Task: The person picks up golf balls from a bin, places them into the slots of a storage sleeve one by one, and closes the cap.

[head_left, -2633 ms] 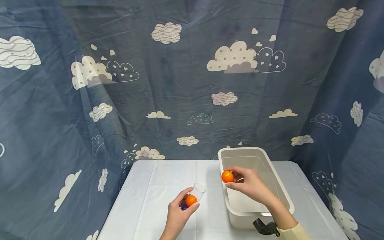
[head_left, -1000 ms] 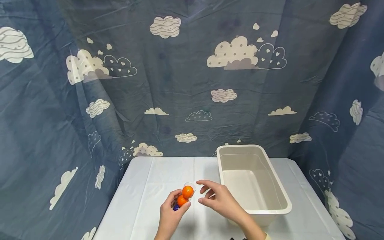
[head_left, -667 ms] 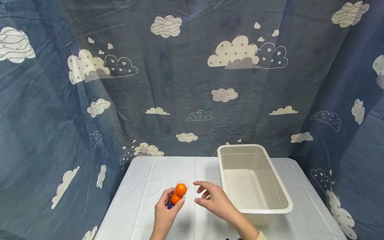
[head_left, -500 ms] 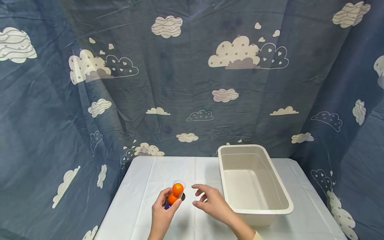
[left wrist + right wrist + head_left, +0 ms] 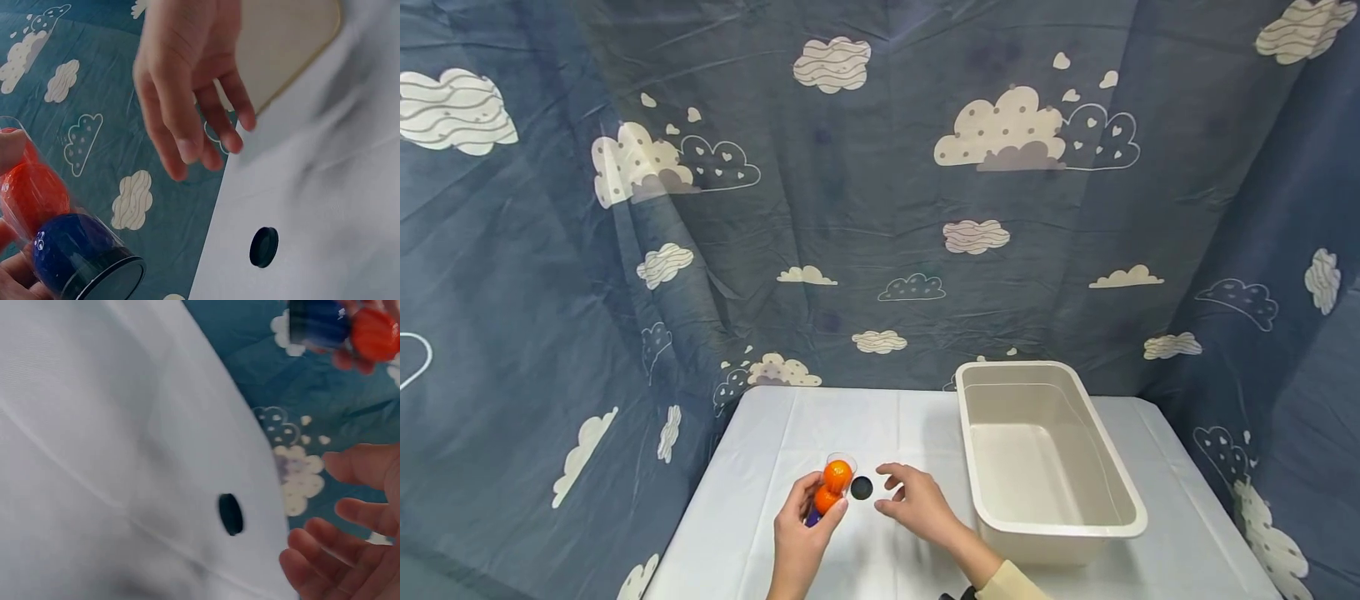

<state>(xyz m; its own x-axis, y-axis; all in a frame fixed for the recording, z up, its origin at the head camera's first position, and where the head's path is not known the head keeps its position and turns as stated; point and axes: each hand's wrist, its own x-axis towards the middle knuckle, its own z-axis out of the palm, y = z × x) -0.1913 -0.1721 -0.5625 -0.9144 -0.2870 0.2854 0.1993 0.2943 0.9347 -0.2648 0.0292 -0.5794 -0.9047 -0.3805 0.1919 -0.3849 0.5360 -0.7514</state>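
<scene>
Leaning inside the left grip (image 5: 799,533), a clear tube (image 5: 74,207) holds balls (image 5: 34,195).

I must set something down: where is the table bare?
Bare: left of the left hand; behind it, toward the curtain; a strip right of the bin. Crowded: the gap to the right hand, where the black cap lies near the held tube.

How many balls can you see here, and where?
3, all in the clear tube that the left hand holds: an orange ball near the mouth, a second orange ball in the middle, and a blue ball at the bottom end. The hand hides part of the tube.
</scene>
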